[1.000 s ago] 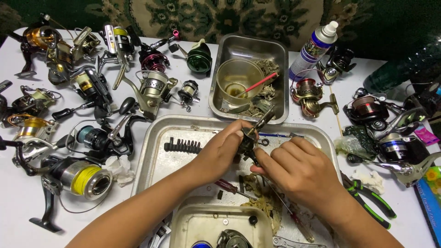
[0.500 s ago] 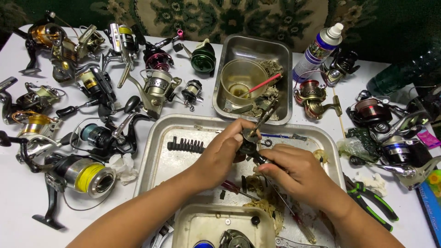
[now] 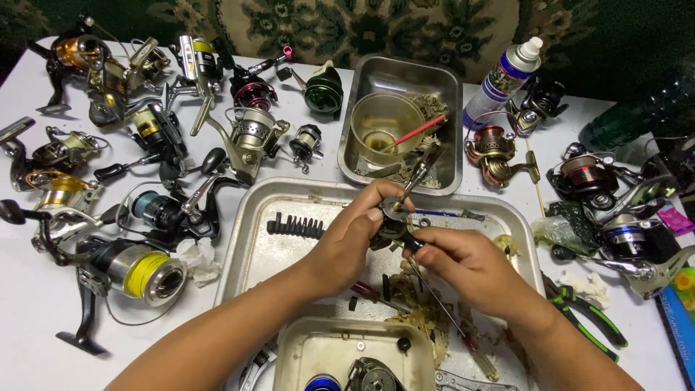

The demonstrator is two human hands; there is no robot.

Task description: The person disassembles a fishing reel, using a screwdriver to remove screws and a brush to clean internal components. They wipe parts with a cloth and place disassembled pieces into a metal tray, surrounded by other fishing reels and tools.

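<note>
- Reel body (image 3: 391,230), small, dark and part-stripped, sits between both hands above the large metal tray (image 3: 253,246), near the middle of the view.
- Left hand (image 3: 355,235) is clasped round the reel body from the left, thumb and fingertips pressing on its top.
- Right hand (image 3: 463,264) pinches the same part from the right, fingers curled tight; a thin metal rod (image 3: 441,304) runs down from under this hand toward the bottom of the tray.
- Dark-handled tool (image 3: 420,170) sticks up at a slant from the reel body, its top over the edge of the smaller steel pan (image 3: 441,80).
- That pan holds a clear cup (image 3: 384,123) with a red stick (image 3: 416,132) leaning in it.
- Black row of bits (image 3: 295,226) lies in the tray, left of the left hand.
- Greasy scraps and small parts lie in the tray under the hands.
- Smaller tray (image 3: 318,347) sits at the bottom edge with more small parts in it.
- Spinning reel with yellow line (image 3: 145,271) lies on the white table (image 3: 29,318), well left of the tray, among many other reels.
- Spray can (image 3: 503,76) leans just right of the steel pan.
- Green-handled pliers (image 3: 586,318) lie right of the tray, near the right forearm.
</note>
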